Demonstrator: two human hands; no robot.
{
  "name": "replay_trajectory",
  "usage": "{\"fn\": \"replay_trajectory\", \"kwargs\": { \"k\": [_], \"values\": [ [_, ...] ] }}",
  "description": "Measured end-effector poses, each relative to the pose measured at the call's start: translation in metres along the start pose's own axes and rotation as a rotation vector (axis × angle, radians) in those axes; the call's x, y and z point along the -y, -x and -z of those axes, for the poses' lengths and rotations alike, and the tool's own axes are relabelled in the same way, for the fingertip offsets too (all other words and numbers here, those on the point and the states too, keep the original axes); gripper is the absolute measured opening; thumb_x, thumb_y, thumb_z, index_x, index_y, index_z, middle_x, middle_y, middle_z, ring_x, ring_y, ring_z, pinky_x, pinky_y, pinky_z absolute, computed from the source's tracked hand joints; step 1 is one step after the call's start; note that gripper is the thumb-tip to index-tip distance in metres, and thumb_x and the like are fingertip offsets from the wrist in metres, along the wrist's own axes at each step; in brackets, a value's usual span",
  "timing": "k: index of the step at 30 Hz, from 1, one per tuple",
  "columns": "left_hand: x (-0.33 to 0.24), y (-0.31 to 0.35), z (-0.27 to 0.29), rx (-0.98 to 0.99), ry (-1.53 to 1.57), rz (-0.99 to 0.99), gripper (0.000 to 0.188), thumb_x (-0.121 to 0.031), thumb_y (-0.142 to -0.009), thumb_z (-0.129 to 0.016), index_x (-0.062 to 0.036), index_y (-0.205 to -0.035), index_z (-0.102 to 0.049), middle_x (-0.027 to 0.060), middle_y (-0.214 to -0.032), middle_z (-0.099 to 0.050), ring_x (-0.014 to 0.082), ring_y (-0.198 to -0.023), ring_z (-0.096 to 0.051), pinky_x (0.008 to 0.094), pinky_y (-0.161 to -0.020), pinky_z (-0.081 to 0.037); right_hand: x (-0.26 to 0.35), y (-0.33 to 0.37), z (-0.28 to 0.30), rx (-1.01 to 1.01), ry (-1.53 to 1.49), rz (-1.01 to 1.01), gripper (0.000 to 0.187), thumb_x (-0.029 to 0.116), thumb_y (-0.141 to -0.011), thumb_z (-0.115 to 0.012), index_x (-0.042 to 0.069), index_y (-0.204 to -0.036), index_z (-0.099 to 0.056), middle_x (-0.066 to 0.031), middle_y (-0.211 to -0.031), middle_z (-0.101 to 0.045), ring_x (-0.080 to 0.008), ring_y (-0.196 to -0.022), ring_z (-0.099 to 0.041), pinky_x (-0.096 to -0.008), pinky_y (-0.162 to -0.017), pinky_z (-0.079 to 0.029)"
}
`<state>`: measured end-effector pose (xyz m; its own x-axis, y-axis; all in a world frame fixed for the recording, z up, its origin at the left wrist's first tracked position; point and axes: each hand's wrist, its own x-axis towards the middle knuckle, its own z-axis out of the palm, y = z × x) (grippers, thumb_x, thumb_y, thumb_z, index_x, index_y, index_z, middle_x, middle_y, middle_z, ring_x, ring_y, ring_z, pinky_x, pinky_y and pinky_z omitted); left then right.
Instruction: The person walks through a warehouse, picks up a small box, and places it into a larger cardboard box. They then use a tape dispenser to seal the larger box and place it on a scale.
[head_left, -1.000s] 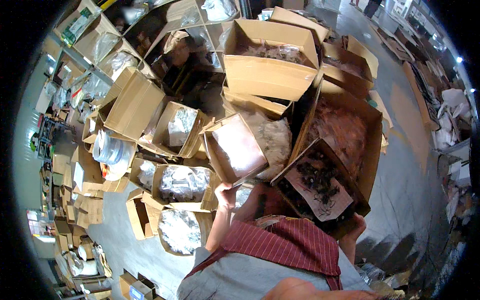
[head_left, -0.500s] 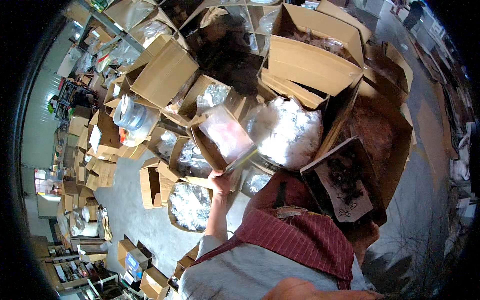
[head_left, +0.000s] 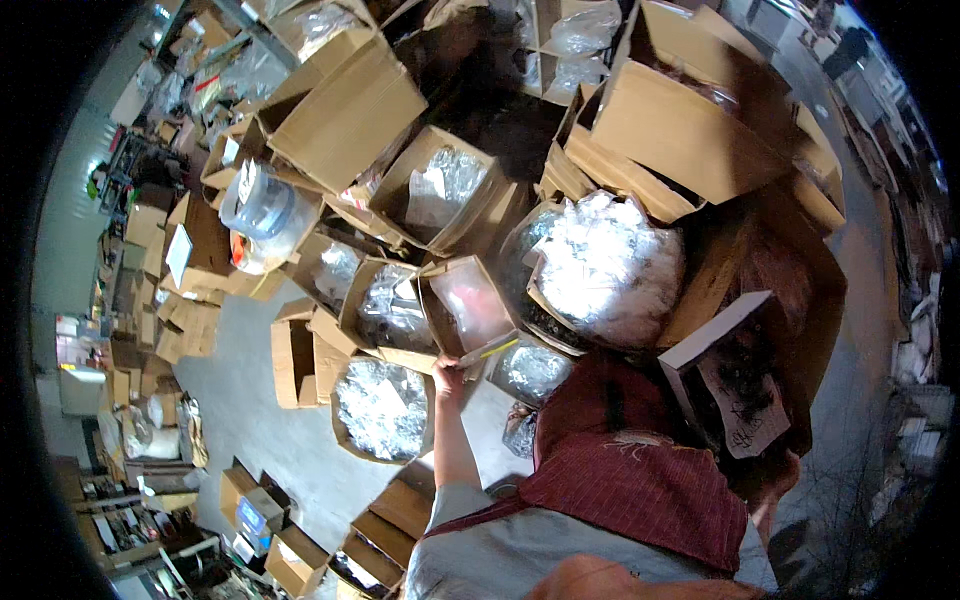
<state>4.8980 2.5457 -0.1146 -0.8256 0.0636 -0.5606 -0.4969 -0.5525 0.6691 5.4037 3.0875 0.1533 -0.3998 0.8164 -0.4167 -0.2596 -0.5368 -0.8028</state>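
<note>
My left hand (head_left: 447, 372) is closed on the near edge of a small open cardboard box (head_left: 438, 318). Inside that box lies a clear plastic bag (head_left: 476, 305) with something pinkish in it. A clear strip with a yellow line (head_left: 490, 350) runs along the box's near side, beside my fingers. At the right, my right hand (head_left: 776, 484) grips the lower end of a shallow box with a white side (head_left: 715, 330). It is tilted and contains dark, thin, tangled pieces (head_left: 742, 385) too small to name. The fingers of my right hand are partly hidden.
A big carton of shiny clear packets (head_left: 605, 265) stands ahead, with a smaller carton of such packets (head_left: 385, 410) at the left. A tall carton (head_left: 690, 130) rises behind. A large brown carton (head_left: 800, 260) stands on the right. Clear round tubs (head_left: 262, 215) sit among boxes far left.
My left hand has lowered the small box, which now sits level among the other cartons. The shallow box in my right hand has tipped, showing its white side.
</note>
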Motion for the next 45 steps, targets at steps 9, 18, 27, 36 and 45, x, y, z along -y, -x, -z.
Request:
{"fn": "replay_trajectory", "kwargs": {
  "k": [9, 18, 27, 36, 45],
  "values": [
    [0.005, -0.041, -0.019, -0.352, -0.237, 0.150, 0.013, -0.021, -0.075, -0.062, -0.0093, -0.077, -0.057, 0.0054, -0.080, -0.053, 0.0265, -0.082, -0.055, 0.0451, -0.068, -0.052, 0.022, -0.015, 0.028, -0.158, 0.188, 0.026, 0.026, 0.030, -0.084, -0.060, 0.007, -0.093, -0.068, -0.0101, -0.097, -0.068, -0.0290, -0.088, -0.065, -0.0453, -0.079, -0.054],
    [-0.007, 0.019, -0.137, 0.128, -1.385, -0.374, 0.057, -0.018, -0.088, -0.066, 0.0036, -0.137, -0.046, 0.0265, -0.135, -0.054, 0.0291, -0.117, -0.057, 0.0376, -0.099, -0.048, -0.014, 0.009, 0.023, -0.115, -0.047, 0.084, 0.026, 0.030, -0.085, -0.060, 0.006, -0.092, -0.067, -0.0098, -0.095, -0.068, -0.0290, -0.086, -0.065, -0.0452, -0.079, -0.054],
    [0.026, 0.194, -0.349, 1.185, -0.668, 0.369, 0.072, -0.049, -0.093, -0.067, -0.0069, -0.145, -0.041, 0.0098, -0.131, -0.055, 0.0224, -0.121, -0.051, 0.0378, -0.103, -0.041, -0.024, 0.047, -0.114, -0.243, -0.175, 0.035, 0.019, 0.024, -0.073, -0.064, 0.008, -0.083, -0.065, -0.0075, -0.086, -0.065, -0.0280, -0.079, -0.063, -0.0436, -0.073, -0.053],
    [0.045, 0.150, -0.304, 1.319, -0.686, -0.148, 0.055, -0.032, -0.090, -0.066, -0.0061, -0.135, -0.048, 0.0125, -0.118, -0.059, 0.0251, -0.105, -0.059, 0.0371, -0.088, -0.050, -0.094, 0.068, -0.114, -0.042, -0.201, 0.191, 0.014, 0.013, -0.077, -0.063, 0.007, -0.067, -0.054, -0.0044, -0.071, -0.056, -0.0212, -0.065, -0.057, -0.0371, -0.061, -0.050],
    [-0.147, 0.154, -0.247, 0.680, -0.468, 0.178, 0.070, -0.048, -0.082, -0.069, -0.0005, -0.130, -0.051, 0.0114, -0.113, -0.062, 0.0244, -0.105, -0.062, 0.0396, -0.082, -0.054, -0.116, 0.053, -0.319, 0.270, 0.069, -0.069, 0.057, 0.006, -0.073, -0.059, 0.001, -0.129, -0.051, -0.0071, -0.099, -0.063, -0.0170, -0.078, -0.063, -0.0305, -0.069, -0.054]
  ]
}}
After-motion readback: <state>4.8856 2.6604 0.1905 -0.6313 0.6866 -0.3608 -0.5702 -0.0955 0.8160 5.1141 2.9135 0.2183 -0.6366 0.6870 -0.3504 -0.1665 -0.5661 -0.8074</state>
